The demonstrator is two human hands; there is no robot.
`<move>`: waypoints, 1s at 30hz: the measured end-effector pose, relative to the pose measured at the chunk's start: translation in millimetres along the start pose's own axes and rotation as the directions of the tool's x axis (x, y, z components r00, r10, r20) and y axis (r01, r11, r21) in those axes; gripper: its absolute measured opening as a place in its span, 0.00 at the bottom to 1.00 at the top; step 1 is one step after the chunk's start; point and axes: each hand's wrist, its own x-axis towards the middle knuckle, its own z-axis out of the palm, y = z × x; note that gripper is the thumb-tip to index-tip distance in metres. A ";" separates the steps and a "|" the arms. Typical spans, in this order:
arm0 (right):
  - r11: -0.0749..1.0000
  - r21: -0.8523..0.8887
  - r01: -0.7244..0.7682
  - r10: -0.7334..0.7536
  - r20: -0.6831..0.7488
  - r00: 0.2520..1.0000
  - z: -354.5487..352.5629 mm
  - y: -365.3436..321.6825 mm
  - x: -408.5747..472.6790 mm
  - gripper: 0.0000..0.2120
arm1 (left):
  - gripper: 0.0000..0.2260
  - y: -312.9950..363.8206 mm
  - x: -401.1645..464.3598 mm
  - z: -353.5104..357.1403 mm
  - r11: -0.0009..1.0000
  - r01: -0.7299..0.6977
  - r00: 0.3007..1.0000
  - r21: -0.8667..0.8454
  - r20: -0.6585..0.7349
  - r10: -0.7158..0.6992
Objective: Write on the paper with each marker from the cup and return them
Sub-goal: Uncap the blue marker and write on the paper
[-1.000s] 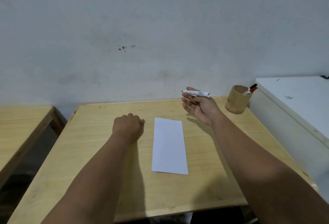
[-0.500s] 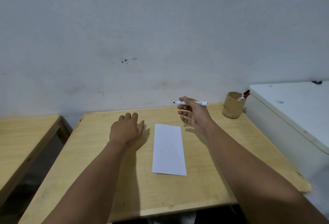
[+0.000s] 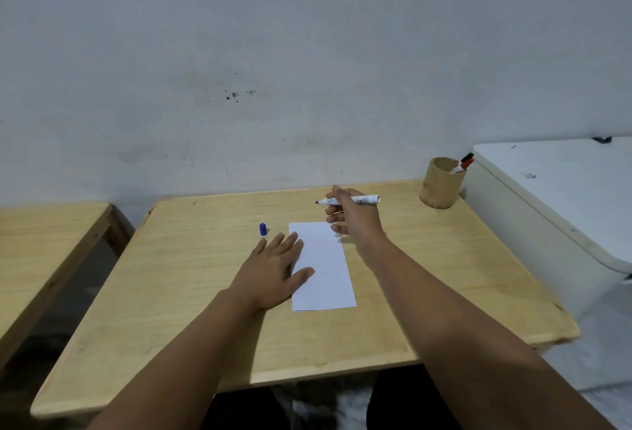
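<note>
Right hand (image 3: 355, 221) gripping uncapped marker (image 3: 352, 200) above far end of paper (image 3: 325, 275). Left hand (image 3: 273, 272) flat and open, pinning paper's left edge. Blue cap (image 3: 263, 229) upright on surface (image 3: 191, 275). Cup (image 3: 439, 183) far right.

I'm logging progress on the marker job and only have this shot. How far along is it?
Early. Done: one marker is out of the cup, and its blue cap stands on the table. In hand: the right hand holds it while the left hand steadies the blank paper. Left: all writing, recapping, and the cup's other markers.
</note>
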 end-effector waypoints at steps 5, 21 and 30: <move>0.994 -0.095 0.055 -0.051 0.052 0.997 17.8 16.0 9.0 0.07 | 0.38 8.8 4.9 12.9 0.997 0.073 0.996 0.011 -0.049 -0.073; 0.947 -0.292 0.133 -0.137 0.004 0.991 48.0 58.1 38.0 0.18 | 0.45 -8.9 -7.7 9.7 0.997 0.057 0.998 0.044 -0.016 -0.056; 0.909 -0.406 0.097 -0.101 0.012 0.995 50.2 63.5 38.3 0.13 | 0.46 -6.1 -13.5 7.8 0.996 0.085 0.995 -0.008 -0.048 -0.086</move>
